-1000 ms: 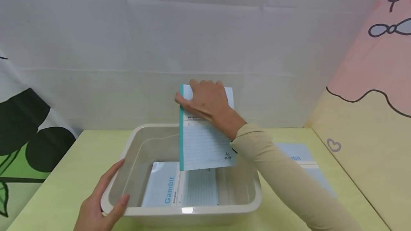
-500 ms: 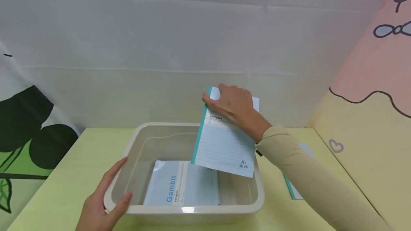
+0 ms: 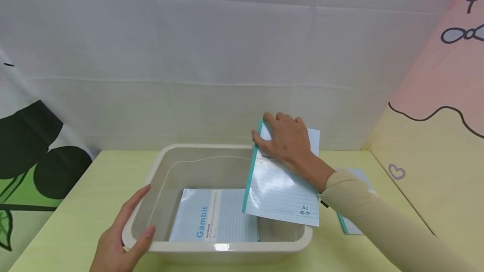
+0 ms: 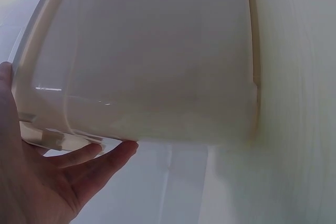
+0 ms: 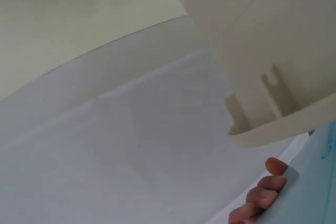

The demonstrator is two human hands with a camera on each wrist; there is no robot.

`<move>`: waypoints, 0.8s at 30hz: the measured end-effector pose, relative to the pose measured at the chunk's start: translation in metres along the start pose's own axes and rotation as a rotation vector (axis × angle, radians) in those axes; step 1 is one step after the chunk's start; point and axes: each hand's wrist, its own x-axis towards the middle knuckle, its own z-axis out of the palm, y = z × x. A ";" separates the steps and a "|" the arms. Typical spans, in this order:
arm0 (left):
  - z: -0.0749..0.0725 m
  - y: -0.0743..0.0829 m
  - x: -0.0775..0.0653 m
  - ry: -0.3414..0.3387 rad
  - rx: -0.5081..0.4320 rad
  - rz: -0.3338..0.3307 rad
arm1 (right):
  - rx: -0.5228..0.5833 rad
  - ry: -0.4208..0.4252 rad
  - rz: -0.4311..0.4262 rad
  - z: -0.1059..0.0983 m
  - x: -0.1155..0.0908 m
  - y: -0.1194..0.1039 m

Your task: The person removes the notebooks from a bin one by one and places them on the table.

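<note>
My right hand (image 3: 289, 142) grips the top of a light blue notebook (image 3: 280, 196) with a teal spine, thumb over its left edge. It hangs tilted over the right side of a cream plastic basin (image 3: 189, 247). In the right wrist view, curled fingertips (image 5: 262, 195) show along the edge of this notebook (image 5: 302, 198). At the basin's near left corner my left hand (image 3: 117, 238) holds the rim, fingers along the outer wall as the left wrist view shows. Inside the basin lies another notebook (image 3: 234, 213), marked "Gambit", partly overlapped by the held one.
On the yellow table (image 3: 49, 230), right of the basin, a further light blue notebook (image 3: 351, 226) lies partly hidden by the right sleeve (image 3: 378, 213). A white cloth (image 3: 211, 45) hangs behind, with printed panels at both sides.
My right hand has carried the notebook rightward, from over the basin's middle to its right side, then lowered it slightly. The left hand stays at the basin's corner.
</note>
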 end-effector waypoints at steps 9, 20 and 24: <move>-0.001 0.000 -0.001 0.028 0.006 0.029 | 0.125 0.027 0.023 -0.011 -0.015 0.018; 0.001 0.000 0.001 0.023 -0.002 0.034 | 0.362 -0.068 0.197 -0.030 -0.046 0.079; 0.000 0.000 0.000 0.017 -0.011 0.027 | 0.335 -0.070 0.184 -0.031 -0.060 0.099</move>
